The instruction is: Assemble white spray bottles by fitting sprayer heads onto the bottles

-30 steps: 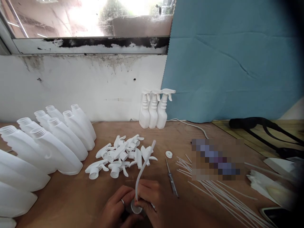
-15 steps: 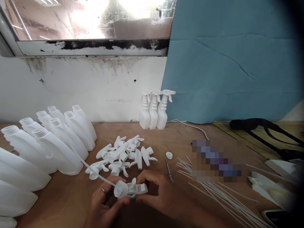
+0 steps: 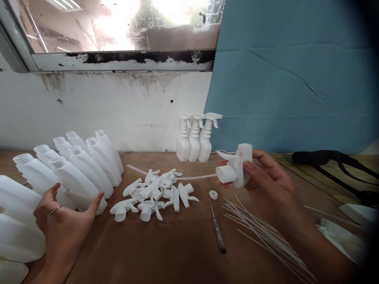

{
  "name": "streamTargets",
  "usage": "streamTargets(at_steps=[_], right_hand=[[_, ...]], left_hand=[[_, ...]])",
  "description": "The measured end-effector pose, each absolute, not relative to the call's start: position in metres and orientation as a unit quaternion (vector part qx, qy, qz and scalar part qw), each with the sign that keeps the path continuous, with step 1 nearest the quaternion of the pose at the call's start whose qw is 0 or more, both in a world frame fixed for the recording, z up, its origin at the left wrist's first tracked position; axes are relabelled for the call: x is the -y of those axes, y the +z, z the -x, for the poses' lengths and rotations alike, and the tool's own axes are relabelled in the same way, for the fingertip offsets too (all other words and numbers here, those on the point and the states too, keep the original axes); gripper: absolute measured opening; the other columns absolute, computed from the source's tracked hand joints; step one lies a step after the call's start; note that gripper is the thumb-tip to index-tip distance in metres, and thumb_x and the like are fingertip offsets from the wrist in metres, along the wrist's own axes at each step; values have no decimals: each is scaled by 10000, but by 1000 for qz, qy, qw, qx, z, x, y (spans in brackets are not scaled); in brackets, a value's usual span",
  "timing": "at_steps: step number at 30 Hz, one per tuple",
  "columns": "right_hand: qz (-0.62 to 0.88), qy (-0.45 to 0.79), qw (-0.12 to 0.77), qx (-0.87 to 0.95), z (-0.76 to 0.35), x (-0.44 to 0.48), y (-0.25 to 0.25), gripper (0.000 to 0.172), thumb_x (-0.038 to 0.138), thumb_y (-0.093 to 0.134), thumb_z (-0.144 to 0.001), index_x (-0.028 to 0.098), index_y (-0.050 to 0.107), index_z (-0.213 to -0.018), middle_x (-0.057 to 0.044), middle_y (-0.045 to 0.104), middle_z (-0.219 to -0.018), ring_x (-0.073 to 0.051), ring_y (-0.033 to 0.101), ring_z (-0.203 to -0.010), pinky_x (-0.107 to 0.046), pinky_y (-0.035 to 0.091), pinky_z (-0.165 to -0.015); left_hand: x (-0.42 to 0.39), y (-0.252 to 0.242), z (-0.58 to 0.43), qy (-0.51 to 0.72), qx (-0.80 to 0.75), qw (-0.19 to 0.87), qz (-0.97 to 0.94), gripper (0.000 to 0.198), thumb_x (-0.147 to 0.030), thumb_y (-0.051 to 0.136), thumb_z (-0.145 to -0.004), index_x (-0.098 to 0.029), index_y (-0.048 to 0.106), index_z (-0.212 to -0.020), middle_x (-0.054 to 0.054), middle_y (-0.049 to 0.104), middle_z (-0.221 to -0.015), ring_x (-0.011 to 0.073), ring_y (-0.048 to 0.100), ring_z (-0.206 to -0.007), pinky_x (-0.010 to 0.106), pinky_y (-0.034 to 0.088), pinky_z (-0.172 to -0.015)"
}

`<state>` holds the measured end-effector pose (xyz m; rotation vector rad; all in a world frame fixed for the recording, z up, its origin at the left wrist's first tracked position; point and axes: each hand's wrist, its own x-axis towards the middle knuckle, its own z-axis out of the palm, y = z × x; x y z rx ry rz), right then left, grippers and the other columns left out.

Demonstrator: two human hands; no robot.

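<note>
My right hand (image 3: 268, 179) is raised above the table, closed on a white trigger sprayer head (image 3: 235, 169). Its thin dip tube (image 3: 166, 176) sticks out to the left over the pile of sprayer heads (image 3: 154, 193). My left hand (image 3: 63, 223), a ring on one finger, is open with fingers spread. It hovers beside the empty white bottles (image 3: 74, 175) lying in rows at the left, its fingertips close to the nearest bottle.
Three assembled spray bottles (image 3: 195, 138) stand at the back wall. A small white ring (image 3: 212, 194), a metal tool (image 3: 217, 228) and a fan of thin white tubes (image 3: 263, 232) lie on the wooden table (image 3: 166, 252). A black strap (image 3: 331, 161) lies at the right.
Both hands were together low on the sprayer head. Now my right hand has lifted it up and to the right, and my left hand has let go and moved left to the bottles.
</note>
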<state>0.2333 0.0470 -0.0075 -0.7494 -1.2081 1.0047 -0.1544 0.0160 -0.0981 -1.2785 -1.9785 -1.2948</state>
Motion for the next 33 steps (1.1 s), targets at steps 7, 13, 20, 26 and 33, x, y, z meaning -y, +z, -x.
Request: streamTargets(at_steps=[7,13,20,26,33], right_hand=[[314,406,703,493,-247,-49,9,88,302,680,-821,225,649,-848,-51,725,-796,-178,615,-581,-286,484,-471],[291,345,775,441,-267,-51,25,174,171,539,-860,200,633,-717,-53,572,-746,-174,550,-670,-237,389,-406],[308,328,772,449,-274,-54,25,88,205,612,-819,201,635,-734,-53,585,-760,-171,546,-649,-241,369,-407],[340,351,726,483,-269,-59,19,112,303,674,-791,204,686,-839,-46,628,-668,-155,498,-526,-261,370,-398],[358,344,719,487,-273,-60,19,118,298,656,-796,200,685,-856,-48,650,-667,-152,509,-506,-259,378,-379]], left_hand=[[-4,-96,136,-468,583,314,585,716,-349,722,-845,-253,329,-1436,13,421,-1494,380,431,-1319,602,385,-1063],[6,-97,114,-428,439,270,743,842,-131,796,-741,-244,385,-1467,176,523,-1360,439,476,-1282,645,412,-1021],[10,-99,106,-392,403,238,792,753,-84,727,-767,-236,423,-1439,179,550,-1324,429,490,-1263,593,431,-984],[11,-102,104,-394,400,224,796,696,-73,705,-779,-212,449,-1411,191,548,-1325,422,493,-1255,602,422,-981],[11,-101,105,-387,375,217,814,645,-65,690,-777,-188,475,-1373,198,538,-1326,425,474,-1266,616,427,-974]])
